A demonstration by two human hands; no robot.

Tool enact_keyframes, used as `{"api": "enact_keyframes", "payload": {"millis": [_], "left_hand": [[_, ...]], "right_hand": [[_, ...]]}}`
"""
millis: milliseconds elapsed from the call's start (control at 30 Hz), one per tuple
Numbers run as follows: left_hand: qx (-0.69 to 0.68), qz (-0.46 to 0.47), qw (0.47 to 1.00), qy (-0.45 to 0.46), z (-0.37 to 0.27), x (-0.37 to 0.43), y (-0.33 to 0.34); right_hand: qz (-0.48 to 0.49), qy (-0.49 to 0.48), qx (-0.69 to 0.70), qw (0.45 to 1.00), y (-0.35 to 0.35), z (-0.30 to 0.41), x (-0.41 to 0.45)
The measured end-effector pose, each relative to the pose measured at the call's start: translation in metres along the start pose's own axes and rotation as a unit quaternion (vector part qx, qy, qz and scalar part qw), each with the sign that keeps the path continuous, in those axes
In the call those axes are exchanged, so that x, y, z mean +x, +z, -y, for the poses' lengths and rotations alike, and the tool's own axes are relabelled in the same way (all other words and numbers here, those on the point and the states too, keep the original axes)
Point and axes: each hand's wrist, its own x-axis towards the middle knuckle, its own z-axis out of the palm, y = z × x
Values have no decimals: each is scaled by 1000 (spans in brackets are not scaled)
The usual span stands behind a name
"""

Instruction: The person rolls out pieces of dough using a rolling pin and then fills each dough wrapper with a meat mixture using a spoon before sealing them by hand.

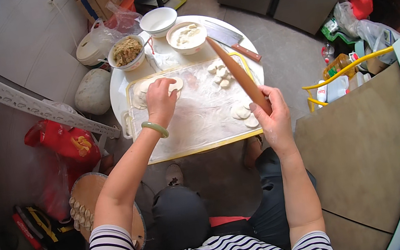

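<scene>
My right hand [274,117] grips one end of a tapered wooden rolling pin [235,70], which is raised at a slant over the right side of a floured board [200,125] with a yellow rim. My left hand [161,97], a green bangle on its wrist, reaches down onto overlapping rolled dough wrappers [139,97] at the board's far left. Whether its fingers pinch a wrapper is hard to make out. Small dough lumps [221,75] sit at the far right, partly behind the pin. Flattened dough discs [241,111] lie near my right hand.
Beyond the board, the round white table [254,45] bears a bowl of filling [128,54], an upper white bowl [158,19], a flour bowl [187,37] and a cleaver [229,36]. Formed dumplings [80,214] rest on a round board [94,187] at lower left. A cabinet [356,147] stands right.
</scene>
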Motion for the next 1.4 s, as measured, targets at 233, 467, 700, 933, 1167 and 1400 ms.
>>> {"api": "enact_keyframes", "payload": {"millis": [233, 467, 700, 933, 1167, 1400], "left_hand": [[-120, 178, 957, 196, -96, 1, 70], [-65, 266, 933, 236, -120, 17, 107], [-166, 248, 955, -11, -70, 7, 58], [66, 235, 969, 41, -16, -46, -26], [27, 338, 935, 107, -26, -76, 5], [35, 327, 914, 237, -48, -106, 3]], "right_hand": [[-84, 109, 168, 976, -33, -14, 10], [-80, 76, 172, 979, -31, -2, 10], [-67, 53, 174, 981, -24, 4, 8], [-58, 53, 153, 985, -14, -5, 7], [-24, 30, 70, 997, 12, -13, 10], [-7, 13, 43, 999, 28, 7, 10]]}}
